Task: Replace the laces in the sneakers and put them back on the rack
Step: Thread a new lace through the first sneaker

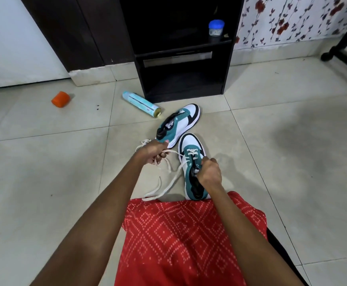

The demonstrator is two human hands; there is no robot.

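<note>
Two teal, white and black sneakers lie on the tiled floor before me. The near sneaker (pixel 193 159) points away from me and has a white lace (pixel 168 182) through its front eyelets. My left hand (pixel 155 151) grips one part of that lace, pulled out to the left. My right hand (pixel 208 172) rests on the sneaker's tongue area, fingers curled at the eyelets; what it pinches is hidden. The lace's loose end trails on the floor near my red patterned garment. The far sneaker (pixel 178 122) lies tilted, without laces visible. The dark rack (pixel 180 58) stands behind.
A light blue spray can (pixel 141 104) lies on the floor left of the rack. An orange cap (pixel 60 99) sits further left. A blue-lidded jar (pixel 216 27) stands on the rack's shelf. A black furniture leg (pixel 341 56) is at the right edge.
</note>
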